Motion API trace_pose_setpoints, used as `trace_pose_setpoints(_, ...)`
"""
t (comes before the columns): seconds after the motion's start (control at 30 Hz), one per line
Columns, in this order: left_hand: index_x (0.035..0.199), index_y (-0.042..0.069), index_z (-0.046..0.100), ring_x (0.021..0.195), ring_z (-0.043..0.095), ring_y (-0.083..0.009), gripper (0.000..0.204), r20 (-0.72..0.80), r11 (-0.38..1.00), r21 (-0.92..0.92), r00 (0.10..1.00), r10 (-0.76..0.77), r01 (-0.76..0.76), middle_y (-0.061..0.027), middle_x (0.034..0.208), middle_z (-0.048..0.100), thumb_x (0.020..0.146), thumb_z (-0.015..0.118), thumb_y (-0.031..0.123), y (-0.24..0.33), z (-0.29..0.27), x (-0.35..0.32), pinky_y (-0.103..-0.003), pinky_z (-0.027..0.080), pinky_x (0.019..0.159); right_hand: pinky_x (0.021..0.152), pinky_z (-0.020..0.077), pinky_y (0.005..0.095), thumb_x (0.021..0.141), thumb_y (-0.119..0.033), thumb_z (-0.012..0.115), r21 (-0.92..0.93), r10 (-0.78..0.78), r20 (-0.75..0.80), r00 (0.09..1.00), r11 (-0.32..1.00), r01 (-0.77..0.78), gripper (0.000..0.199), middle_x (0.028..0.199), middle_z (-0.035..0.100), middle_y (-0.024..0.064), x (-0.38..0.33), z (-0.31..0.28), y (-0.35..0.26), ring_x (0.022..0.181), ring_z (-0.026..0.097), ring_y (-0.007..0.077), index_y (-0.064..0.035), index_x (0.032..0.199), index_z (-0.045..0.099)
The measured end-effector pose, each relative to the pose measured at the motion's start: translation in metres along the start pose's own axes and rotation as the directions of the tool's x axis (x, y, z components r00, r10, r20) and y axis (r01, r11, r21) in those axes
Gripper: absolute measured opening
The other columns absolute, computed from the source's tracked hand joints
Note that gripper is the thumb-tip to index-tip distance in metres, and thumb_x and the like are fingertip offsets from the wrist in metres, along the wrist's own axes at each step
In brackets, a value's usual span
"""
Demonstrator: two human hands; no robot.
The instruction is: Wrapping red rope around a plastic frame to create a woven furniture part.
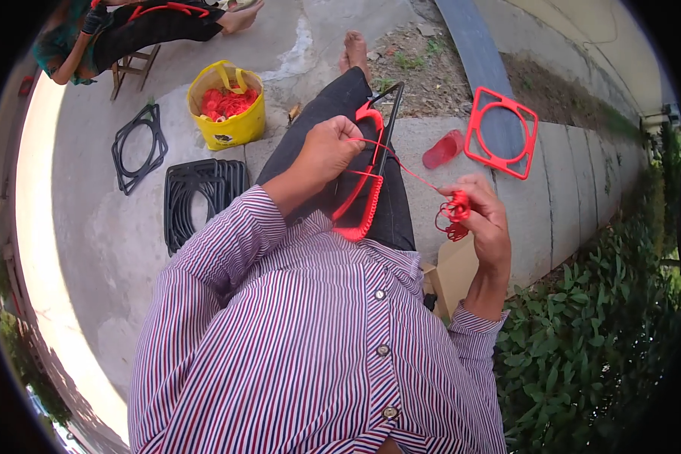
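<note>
A black frame point(391, 121) lies across my lap, its near edge and part of its side wound closely with red cord point(365, 222). Above its left side, my left hand point(331, 149) is closed, pinching a strand of the red cord between thumb and fingers. That strand runs to the right over the frame. To the right of the frame, my right hand point(483, 216) is closed round a loose bundle of red cord point(456, 210), with loops hanging below the fingers.
At left stand a stack of black frames point(197, 198), a single black frame point(159, 144) and a yellow bag point(238, 129) of red cord. Ahead right are a red frame point(471, 136) and a red slipper point(442, 149). A cardboard box point(455, 272) sits by my hip; another person point(83, 53) sits far left.
</note>
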State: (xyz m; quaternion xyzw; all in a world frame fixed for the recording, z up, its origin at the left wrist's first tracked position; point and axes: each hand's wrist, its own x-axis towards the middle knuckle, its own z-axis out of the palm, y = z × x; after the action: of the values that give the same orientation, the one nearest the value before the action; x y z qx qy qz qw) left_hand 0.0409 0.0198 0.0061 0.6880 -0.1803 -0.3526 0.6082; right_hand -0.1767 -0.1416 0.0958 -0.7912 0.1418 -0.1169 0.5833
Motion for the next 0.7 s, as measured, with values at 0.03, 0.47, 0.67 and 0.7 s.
trace_pose_setpoints(0.03,0.084,0.007,0.057,0.055,0.046,-0.0038,0.009,-0.002,0.986,0.163,0.999,0.041,-0.04,0.0032,0.067,0.053,0.086,0.065,0.01,-0.015,-0.009,0.0,-0.018,0.035,0.048,0.071,0.0413,0.0263,0.075,-0.001,0.058,-0.084,0.128,0.183,0.975,0.99,-0.114,0.032,0.089,0.049,0.0038,0.005,0.02,0.017,0.077,0.049,0.0135,-0.0024,0.106,0.067)
trace_pose_setpoints(0.47,0.083,0.006,0.053,0.052,0.042,-0.0066,0.017,0.046,0.98,-0.188,0.997,-0.057,0.064,0.0012,0.065,0.05,0.095,0.052,0.019,0.033,-0.006,-0.033,-0.023,0.034,0.047,0.081,0.0494,0.0277,0.079,-0.014,0.07,0.198,-0.016,-0.113,0.993,0.979,0.039,0.035,0.107,0.06,0.0116,0.043,0.071,0.053,0.096,0.06,0.0136,0.0019,0.105,0.053)
trace_pose_setpoints(0.67,0.081,0.008,0.055,0.054,0.043,-0.0074,0.021,0.26,0.903,-0.396,0.964,-0.06,0.163,0.0022,0.065,0.05,0.096,0.047,0.021,0.048,0.018,-0.031,-0.021,0.033,0.051,0.098,0.0402,0.0385,0.1,-0.025,0.047,0.596,-0.006,-0.168,0.986,0.796,0.107,0.026,0.116,0.059,0.0134,0.034,0.047,0.01,0.108,0.056,0.0223,-0.0014,0.106,0.054)
trace_pose_setpoints(0.7,0.08,0.01,0.056,0.059,0.045,-0.0073,0.019,0.233,0.929,-0.334,0.969,-0.081,0.158,0.0031,0.069,0.052,0.095,0.048,0.019,0.041,0.014,-0.025,-0.022,0.036,0.058,0.1,0.0383,0.0421,0.101,-0.027,0.043,0.744,-0.014,-0.174,0.985,0.653,0.141,0.026,0.099,0.059,0.0107,0.028,0.023,-0.005,0.097,0.057,0.0199,-0.0028,0.103,0.054)
